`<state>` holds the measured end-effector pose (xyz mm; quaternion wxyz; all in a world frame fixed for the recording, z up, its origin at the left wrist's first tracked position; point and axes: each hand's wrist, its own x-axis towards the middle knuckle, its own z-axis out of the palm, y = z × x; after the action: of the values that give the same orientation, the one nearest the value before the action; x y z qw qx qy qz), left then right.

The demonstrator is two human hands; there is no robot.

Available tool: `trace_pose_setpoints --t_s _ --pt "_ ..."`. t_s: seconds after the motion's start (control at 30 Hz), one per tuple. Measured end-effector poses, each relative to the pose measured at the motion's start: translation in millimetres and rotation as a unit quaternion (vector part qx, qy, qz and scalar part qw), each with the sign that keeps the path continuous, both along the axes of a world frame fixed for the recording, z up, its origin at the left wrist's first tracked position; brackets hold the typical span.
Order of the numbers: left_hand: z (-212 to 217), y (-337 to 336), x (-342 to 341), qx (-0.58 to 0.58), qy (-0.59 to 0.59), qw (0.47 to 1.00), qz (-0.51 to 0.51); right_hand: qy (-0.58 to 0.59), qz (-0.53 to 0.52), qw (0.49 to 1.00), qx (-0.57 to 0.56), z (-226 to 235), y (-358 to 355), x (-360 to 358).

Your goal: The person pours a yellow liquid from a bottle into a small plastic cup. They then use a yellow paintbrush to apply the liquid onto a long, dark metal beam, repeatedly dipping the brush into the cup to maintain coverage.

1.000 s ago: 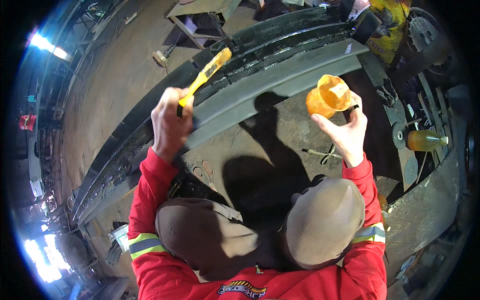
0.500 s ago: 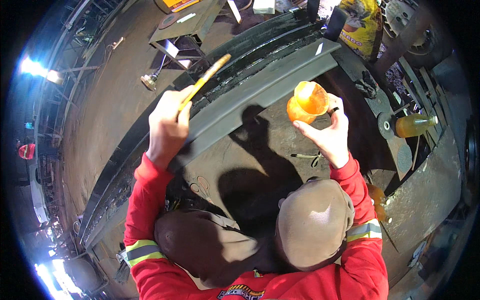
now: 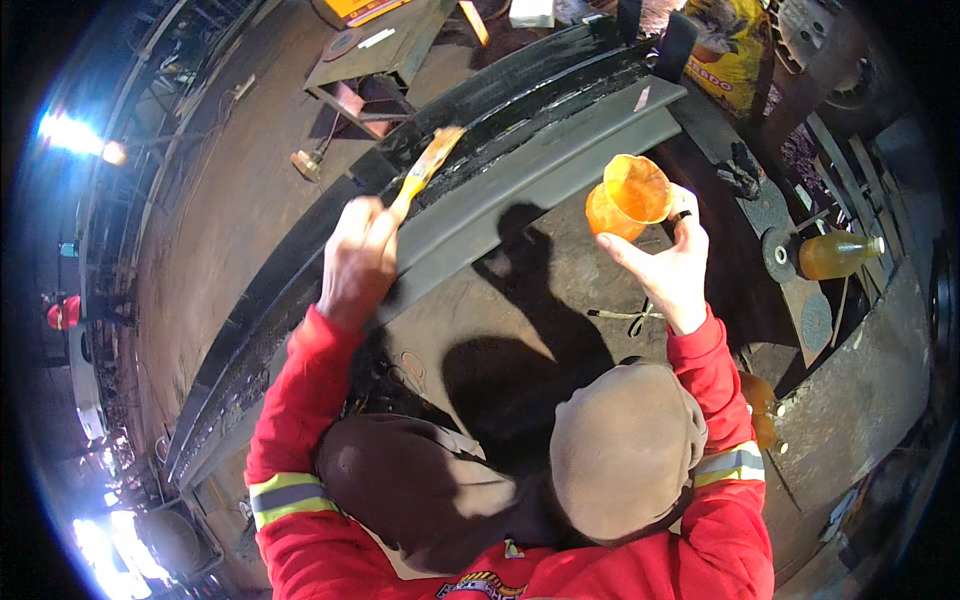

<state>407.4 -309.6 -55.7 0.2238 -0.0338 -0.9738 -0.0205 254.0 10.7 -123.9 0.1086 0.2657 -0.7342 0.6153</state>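
My left hand [image 3: 358, 250] is closed round the yellow handle of a paintbrush [image 3: 428, 172]. Its pale bristles point up and away, above a long dark steel beam [image 3: 540, 178] that crosses in front of me. In my right hand [image 3: 672, 262] is an orange cup-shaped container [image 3: 608, 210], gripped between thumb and fingers. The cup tilts so that its open mouth and orange-stained inside show. Brush and cup are apart, with the beam beneath and between them.
Beyond the beam stands a small metal table [image 3: 385, 55]. To the right lie grinding discs [image 3: 768, 208] and a bottle of yellowish liquid [image 3: 838, 255], near a yellow sack [image 3: 725, 55]. Scissors [image 3: 412, 372] lie by my left knee [image 3: 375, 470]. A person in red [image 3: 65, 312] is far left.
My left hand has moved a little right and the brush has turned, showing the bristles' flat side. The cup has shifted slightly right and tipped differently in my right hand.
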Motion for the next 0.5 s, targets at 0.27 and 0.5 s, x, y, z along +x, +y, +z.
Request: trace_pose_setpoints --t_s 0.27,0.5 --pt "30 21 8 0.202 0.093 0.975 0.031 0.067 -0.033 0.995 0.072 -5 9 -14" --pt "56 7 21 0.185 0.045 0.979 0.069 0.141 -0.020 0.983 0.113 -2 3 -7"
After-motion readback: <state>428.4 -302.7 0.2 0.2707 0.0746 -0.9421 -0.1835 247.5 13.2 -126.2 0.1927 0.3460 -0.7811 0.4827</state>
